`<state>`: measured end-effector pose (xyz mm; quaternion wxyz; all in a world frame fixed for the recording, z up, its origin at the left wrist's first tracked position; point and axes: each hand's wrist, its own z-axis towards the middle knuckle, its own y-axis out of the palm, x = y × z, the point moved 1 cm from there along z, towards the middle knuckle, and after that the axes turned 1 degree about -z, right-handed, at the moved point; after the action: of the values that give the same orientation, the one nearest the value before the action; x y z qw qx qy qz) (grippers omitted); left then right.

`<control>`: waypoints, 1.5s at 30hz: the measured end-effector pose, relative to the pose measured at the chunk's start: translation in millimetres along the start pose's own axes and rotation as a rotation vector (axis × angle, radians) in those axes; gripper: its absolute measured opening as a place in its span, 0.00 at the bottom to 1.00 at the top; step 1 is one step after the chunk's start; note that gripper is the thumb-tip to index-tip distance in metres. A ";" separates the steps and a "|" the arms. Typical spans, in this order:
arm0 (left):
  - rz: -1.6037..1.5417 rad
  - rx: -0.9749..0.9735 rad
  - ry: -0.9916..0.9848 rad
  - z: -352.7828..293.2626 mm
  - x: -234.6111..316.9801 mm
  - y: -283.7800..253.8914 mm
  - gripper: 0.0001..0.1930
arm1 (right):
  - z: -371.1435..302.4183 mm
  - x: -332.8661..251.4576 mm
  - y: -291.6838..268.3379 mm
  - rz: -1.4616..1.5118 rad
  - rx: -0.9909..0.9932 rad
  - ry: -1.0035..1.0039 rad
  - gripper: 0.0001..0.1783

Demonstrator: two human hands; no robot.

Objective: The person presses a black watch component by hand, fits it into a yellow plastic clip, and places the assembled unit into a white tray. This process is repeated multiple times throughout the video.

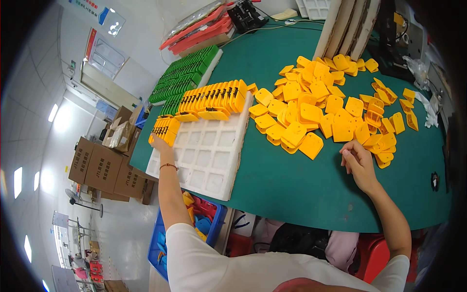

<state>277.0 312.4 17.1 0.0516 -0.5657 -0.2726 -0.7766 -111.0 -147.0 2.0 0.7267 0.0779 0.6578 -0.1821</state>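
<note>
At the left end of a white gridded foam tray (pixel 206 155), my left hand (pixel 159 142) has its fingers closed at a short row of yellow plastic pieces (pixel 166 127) with dark strips along their tops. More yellow pieces (pixel 214 97) of this kind stand packed upright along the tray's far side. My right hand (pixel 358 163) hovers over the green table, beside the near right edge of a big loose heap of yellow flat plastic pieces (pixel 311 107). Its fingers are loosely bent and slightly apart, with nothing seen in them.
Behind the tray, green pieces (pixel 185 70) fill another tray. Red folders (pixel 204 34) lie at the far left; upright cardboard sheets (pixel 345 29) stand behind the heap. Below the table edge sits a blue bin (pixel 216 228) of coloured parts. Cardboard boxes (pixel 102 168) are stacked on the left.
</note>
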 end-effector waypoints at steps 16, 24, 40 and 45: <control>0.270 -2.105 0.496 -443.0 127.1 204.5 0.36 | 5.2 30.0 -9.3 0.210 0.023 -0.205 0.12; 0.350 -2.336 0.055 -682.9 52.5 273.0 0.45 | 9.9 8.6 -13.6 0.744 -0.223 0.067 0.17; 0.067 -1.902 0.737 -638.9 50.0 312.1 0.36 | 29.7 23.9 -16.1 1.176 -0.351 0.283 0.15; 0.014 -1.763 0.752 -525.6 82.2 260.6 0.36 | 9.5 23.2 -15.3 0.688 0.127 -0.551 0.13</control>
<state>-97.9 -142.4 75.6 -0.3039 -0.1165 0.4478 -0.8328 -106.2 -168.2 -17.7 0.8869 0.2854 0.3629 0.0161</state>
